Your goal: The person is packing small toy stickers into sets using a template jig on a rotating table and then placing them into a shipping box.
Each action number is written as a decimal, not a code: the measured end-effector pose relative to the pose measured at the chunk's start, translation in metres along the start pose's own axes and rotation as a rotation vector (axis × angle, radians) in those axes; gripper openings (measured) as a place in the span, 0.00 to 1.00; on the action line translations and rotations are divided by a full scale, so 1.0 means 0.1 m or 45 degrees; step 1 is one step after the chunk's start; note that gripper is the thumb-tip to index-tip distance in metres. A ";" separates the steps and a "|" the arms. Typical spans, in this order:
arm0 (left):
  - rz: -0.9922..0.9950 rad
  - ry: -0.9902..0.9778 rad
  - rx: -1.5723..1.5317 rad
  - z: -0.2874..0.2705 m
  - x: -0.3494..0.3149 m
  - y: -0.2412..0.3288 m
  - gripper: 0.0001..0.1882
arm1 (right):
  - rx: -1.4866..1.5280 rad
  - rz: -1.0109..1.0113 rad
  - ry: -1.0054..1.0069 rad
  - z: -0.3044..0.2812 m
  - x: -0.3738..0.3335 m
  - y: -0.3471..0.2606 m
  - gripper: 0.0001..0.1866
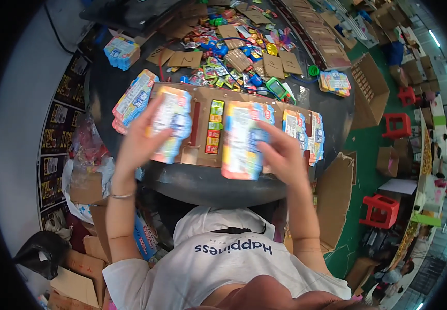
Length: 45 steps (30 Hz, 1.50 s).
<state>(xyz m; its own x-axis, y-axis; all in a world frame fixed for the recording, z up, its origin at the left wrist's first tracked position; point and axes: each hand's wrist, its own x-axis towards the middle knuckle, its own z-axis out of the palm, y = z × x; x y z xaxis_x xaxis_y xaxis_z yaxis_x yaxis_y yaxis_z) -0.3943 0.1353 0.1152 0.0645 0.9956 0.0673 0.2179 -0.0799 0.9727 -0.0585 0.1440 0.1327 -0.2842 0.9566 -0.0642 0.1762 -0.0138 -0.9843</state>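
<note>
My left hand (141,135) grips a colourful printed card (174,121), thumb across its face; motion blurs it slightly. In my right hand (281,155) is another such card (240,142), pinched at its right edge and slightly blurred; whether more cards lie behind either one I cannot tell. Between the hands, a column of small yellow, green and red packets (214,126) lies on a brown cardboard tray (195,150). Similar cards (294,124) rest on the tray's right part. To the left of my left hand lies a fanned stack of cards (133,101).
Loose small packets and toys (228,46) cover the far table, with cardboard pieces (184,59) among them. Further card stacks stand at the far left (121,51) and right (334,82). Open cartons (334,201) and red stools (380,211) are on the right.
</note>
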 end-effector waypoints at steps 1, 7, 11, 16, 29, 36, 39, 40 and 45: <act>-0.073 0.030 0.059 0.18 0.00 0.00 0.41 | -0.078 0.035 0.013 0.22 0.16 0.04 0.21; 0.027 0.056 1.000 0.27 0.08 0.16 0.40 | -0.551 0.040 -0.004 0.49 0.49 0.18 0.24; 0.094 0.050 0.879 0.04 0.15 -0.03 0.40 | -0.956 -0.239 -0.118 0.43 0.50 0.00 0.28; 0.104 -0.014 0.766 -0.05 0.17 -0.10 0.38 | -0.978 -0.150 -0.208 0.43 0.53 -0.05 0.32; 0.284 -0.441 1.403 -0.16 0.28 -0.04 0.54 | -1.197 -0.157 -0.233 0.39 0.61 0.00 0.40; 0.298 -0.112 0.512 -0.21 -0.35 0.30 0.51 | -0.966 -0.685 0.734 -0.59 0.23 0.20 0.33; 0.147 -0.800 -0.579 -0.27 -0.91 0.02 0.30 | -1.504 -0.342 1.390 -2.21 0.27 1.20 0.25; -0.056 -0.792 -0.686 -0.14 -1.19 0.05 0.24 | -1.772 -0.057 1.423 -2.81 0.19 1.60 0.24; -1.038 -0.295 -0.260 0.23 -2.08 -0.80 0.15 | 0.699 0.418 0.967 -3.21 0.45 2.29 0.20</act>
<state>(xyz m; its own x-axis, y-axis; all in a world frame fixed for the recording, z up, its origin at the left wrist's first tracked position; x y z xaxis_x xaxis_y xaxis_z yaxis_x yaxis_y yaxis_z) -0.4026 -0.0662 0.0180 0.1655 0.7020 -0.6927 0.1051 0.6858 0.7202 0.2718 0.2773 -0.0423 0.4135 0.8110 -0.4139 -0.3777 -0.2608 -0.8884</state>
